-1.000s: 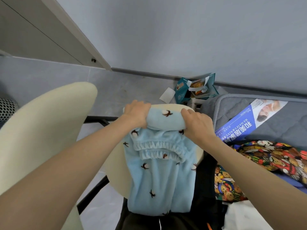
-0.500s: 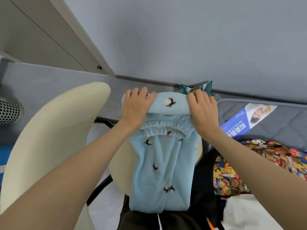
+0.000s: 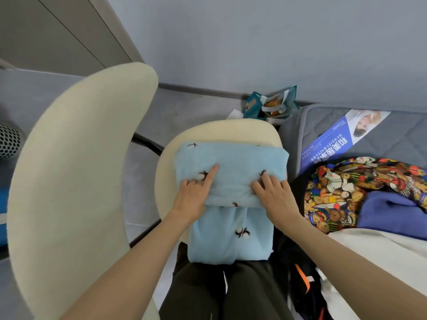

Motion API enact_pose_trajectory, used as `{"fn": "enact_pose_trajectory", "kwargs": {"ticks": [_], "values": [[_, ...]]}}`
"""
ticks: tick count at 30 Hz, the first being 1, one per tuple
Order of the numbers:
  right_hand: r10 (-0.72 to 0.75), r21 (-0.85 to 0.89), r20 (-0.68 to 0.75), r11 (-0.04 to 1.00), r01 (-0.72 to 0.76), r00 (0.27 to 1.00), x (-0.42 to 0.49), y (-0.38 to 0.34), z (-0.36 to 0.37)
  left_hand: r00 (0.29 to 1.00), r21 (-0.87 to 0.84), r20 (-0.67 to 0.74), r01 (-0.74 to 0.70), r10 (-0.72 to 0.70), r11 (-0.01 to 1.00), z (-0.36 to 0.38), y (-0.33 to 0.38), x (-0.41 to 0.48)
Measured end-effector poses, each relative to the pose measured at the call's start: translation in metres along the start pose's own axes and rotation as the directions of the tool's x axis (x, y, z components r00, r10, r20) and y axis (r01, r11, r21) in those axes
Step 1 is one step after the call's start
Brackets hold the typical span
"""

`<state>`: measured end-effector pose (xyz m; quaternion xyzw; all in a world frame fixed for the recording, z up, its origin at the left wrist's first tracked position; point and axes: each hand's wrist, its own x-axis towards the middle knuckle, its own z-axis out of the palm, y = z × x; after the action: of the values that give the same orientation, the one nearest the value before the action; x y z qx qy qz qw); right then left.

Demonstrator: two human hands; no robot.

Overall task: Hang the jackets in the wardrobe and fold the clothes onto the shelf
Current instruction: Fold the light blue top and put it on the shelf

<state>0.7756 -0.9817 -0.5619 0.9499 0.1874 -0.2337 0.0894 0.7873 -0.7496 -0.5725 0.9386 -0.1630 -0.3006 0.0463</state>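
The left hand (image 3: 194, 195) and right hand (image 3: 273, 196) each pinch the near edge of the flap folded over on the blue fleece garment (image 3: 231, 167). The garment lies on the cream seat (image 3: 221, 130), its lower part reaching past the seat's near edge onto the lap. An uneven release could let that overhang pull the fold open or drag the bundle off the seat.

I'm seeing a cream chair back (image 3: 76, 181) curving up on the left, and a round cream seat (image 3: 221, 130) sitting just beside it on a black frame (image 3: 147, 144). A teal bag (image 3: 270, 103) is standing on the grey floor (image 3: 189, 107) by the wall. A blue leaflet (image 3: 342, 135) is lying on the grey mattress (image 3: 404, 135). A perforated grey object (image 3: 9, 142) is poking in at the left edge.
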Motion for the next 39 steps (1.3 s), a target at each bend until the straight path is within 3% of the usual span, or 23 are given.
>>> {"fn": "enact_pose_trajectory", "kwargs": {"ticks": [2,4,5,7,8,9,10,12,14,19,23,26,28,31,34,39], "values": [[0.063,0.079,0.264,0.993,-0.086,0.963,-0.008,-0.004,0.004,0.994,-0.018,0.085,-0.06,0.061,0.998,-0.002,0.004,-0.007],[0.137,0.2,0.376,0.954,-0.224,0.916,-0.015,-0.006,-0.004,0.99,-0.016,-0.026,-0.142,0.141,0.99,-0.012,0.009,-0.012],[0.188,0.275,0.308,0.921,-0.276,0.933,-0.018,-0.008,-0.01,0.963,-0.018,-0.177,-0.209,0.203,0.978,-0.016,0.012,-0.011],[0.26,0.395,-0.023,0.889,-0.23,0.965,-0.02,-0.01,-0.014,0.854,0.007,-0.454,-0.28,0.252,0.96,-0.019,0.021,-0.005],[0.268,0.429,-0.17,0.887,-0.174,0.948,-0.018,-0.012,-0.016,0.845,-0.021,-0.494,-0.246,0.203,0.969,-0.019,0.025,0.002],[0.262,0.446,-0.262,0.886,-0.124,0.929,-0.012,-0.014,-0.017,0.888,-0.064,-0.442,-0.17,0.125,0.983,-0.02,0.028,0.01],[0.24,0.456,-0.247,0.884,-0.106,0.939,-0.005,-0.017,-0.019,0.939,-0.085,-0.343,-0.066,0.033,0.994,-0.016,0.029,0.016],[0.177,0.445,-0.119,0.889,-0.107,0.977,0.01,-0.022,-0.016,0.973,-0.06,-0.198,0.109,-0.119,0.992,0.002,0.027,0.029],[0.114,0.421,-0.028,0.902,-0.091,0.993,0.022,-0.022,0.004,0.97,-0.065,-0.169,0.168,-0.177,0.984,0.022,0.024,0.037],[0.035,0.477,0.11,0.875,-0.084,0.993,0.029,-0.008,0.056,0.97,-0.112,-0.207,0.107,-0.129,0.988,0.056,0.022,0.04],[0.045,0.473,0.153,0.874,-0.113,0.987,0.035,-0.008,0.047,0.985,-0.185,-0.109,0.108,-0.13,0.977,0.04,0.011,0.045],[0.097,0.446,-0.005,0.891,-0.085,0.995,0.051,-0.001,0.013,0.999,-0.194,-0.042,0.014,-0.023,0.981,0.003,-0.015,0.053],[0.037,0.397,-0.05,0.918,-0.014,0.998,0.066,0.011,-0.006,0.999,-0.147,-0.028,-0.025,0.021,0.989,-0.021,-0.024,0.06],[-0.055,0.345,0.084,0.938,0.023,0.995,0.085,0.019,-0.018,0.999,-0.02,0.037,0.008,-0.007,1.0,-0.038,-0.02,0.077],[-0.078,0.303,0.23,0.953,0.005,0.97,0.102,0.019,-0.016,0.966,0.022,0.254,0.047,-0.051,0.999,-0.044,-0.011,0.098],[-0.06,0.247,0.304,0.969,-0.018,0.951,0.119,0.024,-0.012,0.917,0.04,0.391,0.074,-0.083,0.996,-0.049,-0.01,0.119]]}}
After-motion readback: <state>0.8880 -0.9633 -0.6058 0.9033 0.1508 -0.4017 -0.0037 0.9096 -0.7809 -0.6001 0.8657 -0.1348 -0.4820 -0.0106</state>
